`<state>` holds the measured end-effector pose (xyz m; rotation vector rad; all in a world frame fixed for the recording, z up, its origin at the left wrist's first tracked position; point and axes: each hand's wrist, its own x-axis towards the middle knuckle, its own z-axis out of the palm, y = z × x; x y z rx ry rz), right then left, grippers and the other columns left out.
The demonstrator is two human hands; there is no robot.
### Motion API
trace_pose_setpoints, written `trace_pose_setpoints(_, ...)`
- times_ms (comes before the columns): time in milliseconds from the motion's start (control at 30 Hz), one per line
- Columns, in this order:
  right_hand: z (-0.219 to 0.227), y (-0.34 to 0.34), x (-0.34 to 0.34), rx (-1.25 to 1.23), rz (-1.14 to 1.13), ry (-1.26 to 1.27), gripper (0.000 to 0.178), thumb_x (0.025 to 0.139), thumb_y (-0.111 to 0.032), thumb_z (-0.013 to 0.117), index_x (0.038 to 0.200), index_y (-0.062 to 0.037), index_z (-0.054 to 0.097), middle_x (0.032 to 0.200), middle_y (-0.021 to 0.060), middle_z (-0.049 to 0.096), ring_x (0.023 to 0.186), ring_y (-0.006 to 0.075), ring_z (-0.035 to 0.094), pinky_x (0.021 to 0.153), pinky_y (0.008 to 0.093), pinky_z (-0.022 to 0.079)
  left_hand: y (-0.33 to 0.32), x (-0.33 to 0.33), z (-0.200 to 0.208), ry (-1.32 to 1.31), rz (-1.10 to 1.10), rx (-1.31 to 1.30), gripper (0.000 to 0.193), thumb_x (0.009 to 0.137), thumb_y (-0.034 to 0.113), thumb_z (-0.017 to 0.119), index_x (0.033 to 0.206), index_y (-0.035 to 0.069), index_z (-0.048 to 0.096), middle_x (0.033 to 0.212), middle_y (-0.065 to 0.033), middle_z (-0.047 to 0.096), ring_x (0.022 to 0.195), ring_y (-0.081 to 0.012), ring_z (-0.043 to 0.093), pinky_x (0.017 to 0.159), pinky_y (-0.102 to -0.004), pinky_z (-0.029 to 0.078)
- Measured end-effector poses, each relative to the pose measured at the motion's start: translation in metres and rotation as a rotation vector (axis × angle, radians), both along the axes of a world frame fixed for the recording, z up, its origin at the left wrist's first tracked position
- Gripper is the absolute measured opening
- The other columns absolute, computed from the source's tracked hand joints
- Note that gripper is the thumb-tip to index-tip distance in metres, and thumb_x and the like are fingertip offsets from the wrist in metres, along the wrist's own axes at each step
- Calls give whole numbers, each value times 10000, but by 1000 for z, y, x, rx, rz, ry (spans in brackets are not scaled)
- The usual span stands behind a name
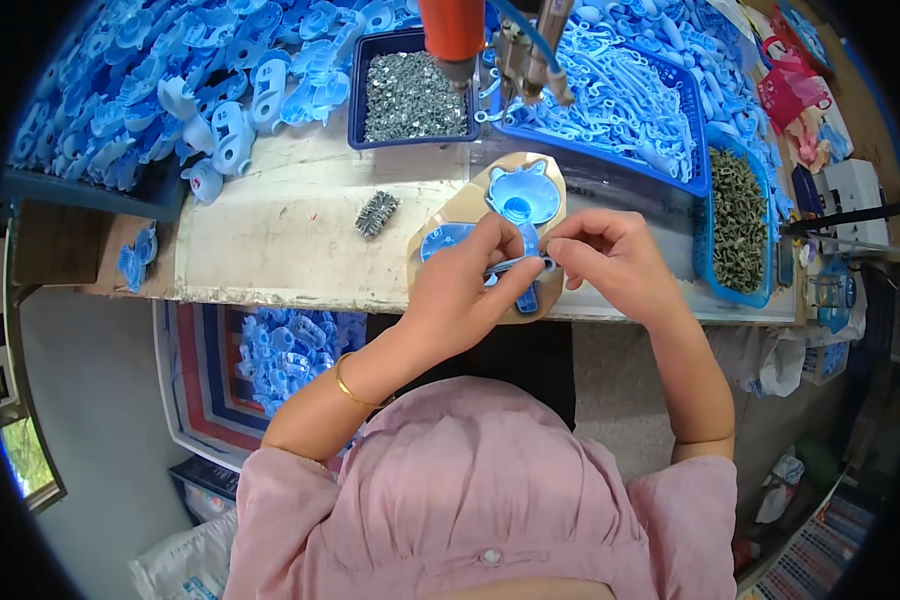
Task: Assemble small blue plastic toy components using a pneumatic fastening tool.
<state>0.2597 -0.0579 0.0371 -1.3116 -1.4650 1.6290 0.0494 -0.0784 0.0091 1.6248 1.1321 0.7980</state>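
Note:
A tan fixture board on the workbench carries blue plastic shell pieces; one is a cat-eared cup-shaped shell. Over the board, my left hand is closed on a thin pale-blue plastic strip, thumb and forefinger pressed along it. Close to the strip's right end, my right hand pinches with thumb and forefinger. Whatever lies between those right fingertips is too small to make out. Both hands partly cover the lower shell pieces. An orange tool head hangs beyond the board.
A dark blue tray holds small metal pieces. Farther right stand a blue basket of pale-blue strips and a blue bin of greenish metal clips. Blue shells heap at the back left. A clump of metal pieces lies left of the board.

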Motion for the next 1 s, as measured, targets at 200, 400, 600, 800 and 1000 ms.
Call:
trace_pose_setpoints(200,3,-10,-10,148,-93,-229,124,907,-77,681,946,30,730,808,37,704,659,76,622,588,238,513,-3,7,-9,225,111,377,238,921,266,714,961,68,589,782,-105,682,666,-281,664,573,-393,487)
trace_pose_setpoints(400,3,-5,-1,-57,-50,-37,118,903,-77,675,917,31,721,775,31,683,638,78,615,572,240,506,-2,4,-9,130,43,316,214,923,269,707,1006,83,642,756,-104,674,655,-294,654,572,-426,479)
trace_pose_setpoints(600,3,-7,-5,-114,13,-10,129,903,-78,693,977,25,710,818,28,683,671,75,617,611,231,509,1,-10,-7,93,-97,242,127,932,173,694,978,55,704,878,-95,697,826,-253,647,772,-370,455)
trace_pose_setpoints(800,-4,-2,-6,94,82,-63,217,895,-91,741,1088,-8,685,960,8,691,838,67,626,733,206,497,6,-24,-8,240,-74,452,267,878,252,739,1084,96,672,918,-65,681,944,-287,592,827,-420,434)
trace_pose_setpoints(1000,-33,8,-6,51,-30,-130,214,879,-79,752,1067,1,689,931,25,705,837,72,637,754,233,493,11,-46,-15,438,73,612,513,759,244,814,1209,106,610,1125,-85,629,1009,-298,560,871,-439,444)
